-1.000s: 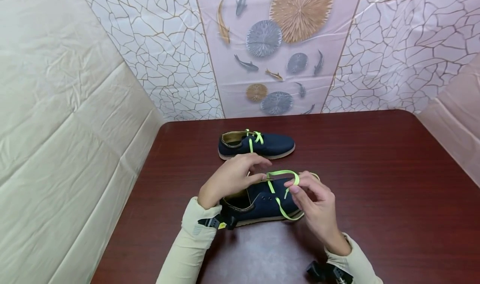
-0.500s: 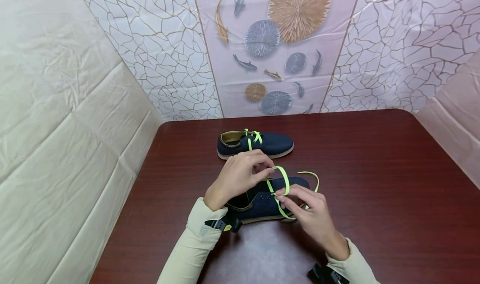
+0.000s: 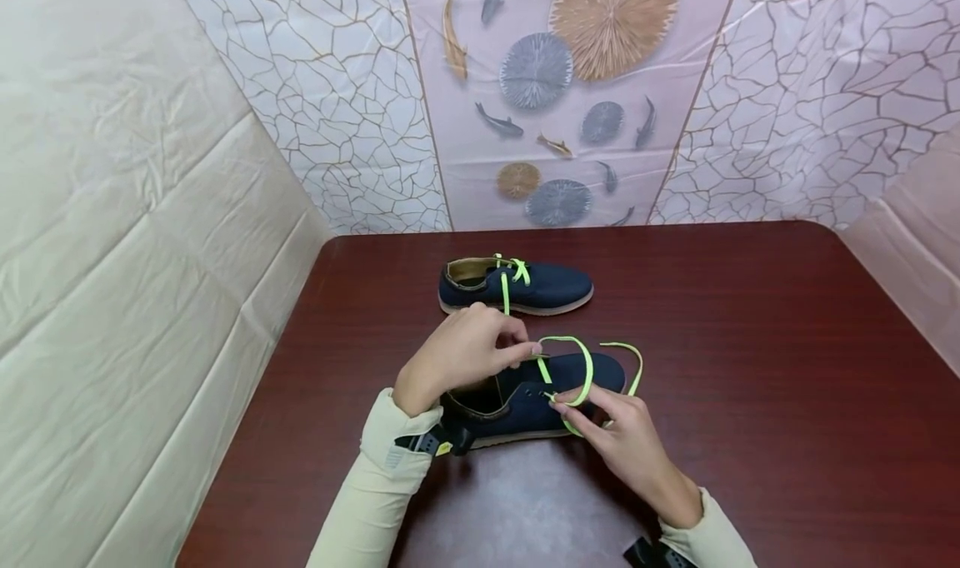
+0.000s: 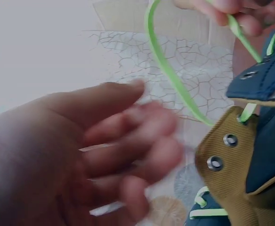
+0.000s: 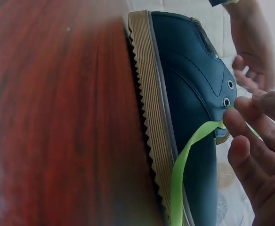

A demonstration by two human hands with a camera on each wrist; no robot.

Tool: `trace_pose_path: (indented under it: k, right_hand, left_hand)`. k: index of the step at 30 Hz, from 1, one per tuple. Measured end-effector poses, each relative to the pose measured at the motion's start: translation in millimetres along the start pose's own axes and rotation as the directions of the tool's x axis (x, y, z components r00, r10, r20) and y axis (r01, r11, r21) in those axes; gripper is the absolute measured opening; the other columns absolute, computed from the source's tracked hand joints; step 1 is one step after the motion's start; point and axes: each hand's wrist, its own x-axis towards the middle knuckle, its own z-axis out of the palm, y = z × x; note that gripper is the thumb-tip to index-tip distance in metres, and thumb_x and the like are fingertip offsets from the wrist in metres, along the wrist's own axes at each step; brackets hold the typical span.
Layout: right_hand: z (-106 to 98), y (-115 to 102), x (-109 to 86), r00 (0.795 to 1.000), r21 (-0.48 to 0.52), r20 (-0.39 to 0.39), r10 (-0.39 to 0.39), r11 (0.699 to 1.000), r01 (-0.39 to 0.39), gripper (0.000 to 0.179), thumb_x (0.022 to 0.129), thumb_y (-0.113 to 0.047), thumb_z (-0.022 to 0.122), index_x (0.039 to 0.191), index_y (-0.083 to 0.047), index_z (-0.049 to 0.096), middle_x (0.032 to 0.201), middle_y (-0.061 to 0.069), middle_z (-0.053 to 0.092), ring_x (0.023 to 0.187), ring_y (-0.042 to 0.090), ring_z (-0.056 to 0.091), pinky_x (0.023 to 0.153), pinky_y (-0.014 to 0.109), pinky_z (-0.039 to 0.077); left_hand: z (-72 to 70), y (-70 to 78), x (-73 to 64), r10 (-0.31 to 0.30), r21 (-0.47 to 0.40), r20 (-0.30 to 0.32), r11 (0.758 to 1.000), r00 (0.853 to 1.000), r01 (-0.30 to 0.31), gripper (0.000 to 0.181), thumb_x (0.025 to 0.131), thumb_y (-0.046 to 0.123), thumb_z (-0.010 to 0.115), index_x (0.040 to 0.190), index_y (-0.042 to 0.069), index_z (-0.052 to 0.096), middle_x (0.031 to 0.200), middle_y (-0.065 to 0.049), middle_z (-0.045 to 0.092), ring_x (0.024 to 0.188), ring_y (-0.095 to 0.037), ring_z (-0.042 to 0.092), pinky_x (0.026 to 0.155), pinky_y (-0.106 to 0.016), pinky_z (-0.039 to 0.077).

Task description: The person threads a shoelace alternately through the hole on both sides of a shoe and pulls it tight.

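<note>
Right hand [image 3: 628, 439] has slid left, now pinching green lace [image 3: 587, 368] at holes [image 5: 230, 84] of near shoe [image 3: 517, 416] on table [image 3: 757, 326], so seems lined up (tiny holes!). Left hand [image 3: 463, 350] loose, bent fingers holding nothing. Far shoe [image 3: 557, 287] sits behind.

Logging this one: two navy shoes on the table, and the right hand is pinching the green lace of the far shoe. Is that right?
Not quite: it's the wrong shoe. The head view shows the right hand pinching the green lace of the near shoe, not the far shoe. Both are navy and on the table.
</note>
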Motion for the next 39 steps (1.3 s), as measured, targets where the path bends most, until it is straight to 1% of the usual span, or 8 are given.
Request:
trace_pose_path:
  k: [2, 5, 9, 12, 17, 29, 34, 39]
  right_hand:
    - [1, 2, -1.1, 1.000, 0.002, 0.003, -0.005, 1.000, 0.005, 0.035, 0.077, 0.013, 0.084, 0.100, -0.013, 0.079, 0.094, 0.003, 0.080, 0.076, 0.003, 0.066, 0.055, 0.015, 0.046]
    - [1, 3, -2.2, 1.000, -0.010, -0.001, -0.004, 1.000, 0.004, 0.034, 0.077, 0.012, 0.085, 0.099, -0.013, 0.079, 0.093, 0.003, 0.080, 0.070, 0.001, 0.063, 0.053, 0.014, 0.044]
    - [2, 4, -2.5, 1.000, -0.019, -0.001, 0.000, 1.000, 0.000, 0.034, 0.076, 0.012, 0.085, 0.098, -0.014, 0.079, 0.092, 0.002, 0.080, 0.067, 0.001, 0.061, 0.053, 0.014, 0.044]
    - [1, 3, -3.3, 1.000, -0.006, 0.017, 0.010, 1.000, -0.010, 0.034, 0.078, 0.013, 0.084, 0.099, -0.014, 0.079, 0.093, 0.002, 0.080, 0.075, 0.002, 0.066, 0.055, 0.014, 0.047]
    - [1, 3, -4.9, 0.999, 0.014, 0.041, 0.032, 0.999, -0.032, 0.031, 0.082, 0.011, 0.082, 0.101, -0.013, 0.078, 0.094, 0.006, 0.079, 0.079, 0.002, 0.066, 0.056, 0.014, 0.048]
    - [1, 1, -4.4, 0.998, 0.038, 0.038, 0.051, 0.998, -0.052, 0.031, 0.084, 0.011, 0.080, 0.101, -0.015, 0.078, 0.095, 0.003, 0.079, 0.074, 0.004, 0.064, 0.055, 0.016, 0.047]
    - [0, 2, -4.3, 0.994, 0.012, 0.059, 0.092, 0.996, -0.093, 0.028, 0.086, 0.009, 0.080, 0.100, -0.015, 0.078, 0.095, 0.004, 0.079, 0.071, 0.004, 0.062, 0.054, 0.016, 0.047]
    - [0, 3, -5.0, 0.989, -0.014, 0.083, 0.122, 0.993, -0.121, 0.024, 0.087, 0.004, 0.082, 0.098, -0.017, 0.079, 0.096, -0.003, 0.078, 0.072, 0.001, 0.061, 0.056, 0.017, 0.047]
  left_hand:
    - [0.6, -0.6, -0.1, -0.012, 0.007, 0.105, 1.000, 0.994, 0.011, 0.023, 0.104, 0.035, 0.070, 0.089, 0.021, 0.080, 0.066, 0.016, 0.063, 0.057, -0.001, 0.056, 0.058, -0.025, 0.045]
    - [3.3, 0.7, 1.0, -0.027, -0.004, 0.234, 1.000, 0.972, 0.029, 0.020, 0.105, 0.032, 0.069, 0.094, 0.021, 0.081, 0.068, 0.012, 0.067, 0.059, -0.001, 0.059, 0.060, -0.023, 0.047]
    - [7.2, 4.1, 2.7, -0.054, -0.017, 0.314, 0.998, 0.948, 0.063, 0.020, 0.105, 0.031, 0.069, 0.093, 0.020, 0.081, 0.065, 0.007, 0.070, 0.058, -0.002, 0.061, 0.061, -0.023, 0.049]
    - [9.5, 6.4, 4.1, -0.069, -0.012, 0.350, 0.997, 0.934, 0.079, 0.020, 0.105, 0.030, 0.069, 0.093, 0.021, 0.082, 0.064, 0.008, 0.069, 0.057, -0.003, 0.062, 0.063, -0.023, 0.049]
    - [11.9, 7.2, 4.9, -0.061, -0.027, 0.384, 0.997, 0.921, 0.078, 0.019, 0.105, 0.027, 0.068, 0.095, 0.019, 0.082, 0.066, 0.010, 0.069, 0.058, -0.005, 0.065, 0.066, -0.023, 0.050]
    - [10.5, 5.6, 4.4, -0.024, -0.072, 0.397, 0.996, 0.917, 0.058, 0.016, 0.106, 0.023, 0.068, 0.097, 0.017, 0.080, 0.069, 0.000, 0.072, 0.058, -0.009, 0.065, 0.066, -0.023, 0.049]
    - [9.7, 4.6, 4.2, -0.009, -0.077, 0.400, 0.996, 0.917, 0.044, 0.015, 0.106, 0.022, 0.068, 0.100, 0.016, 0.080, 0.069, 0.003, 0.071, 0.059, -0.009, 0.067, 0.068, -0.023, 0.050]
    - [9.4, 2.9, 3.7, 0.018, -0.088, 0.397, 0.996, 0.918, 0.019, 0.017, 0.108, 0.019, 0.064, 0.107, 0.014, 0.080, 0.067, 0.007, 0.069, 0.058, -0.006, 0.066, 0.070, -0.021, 0.051]
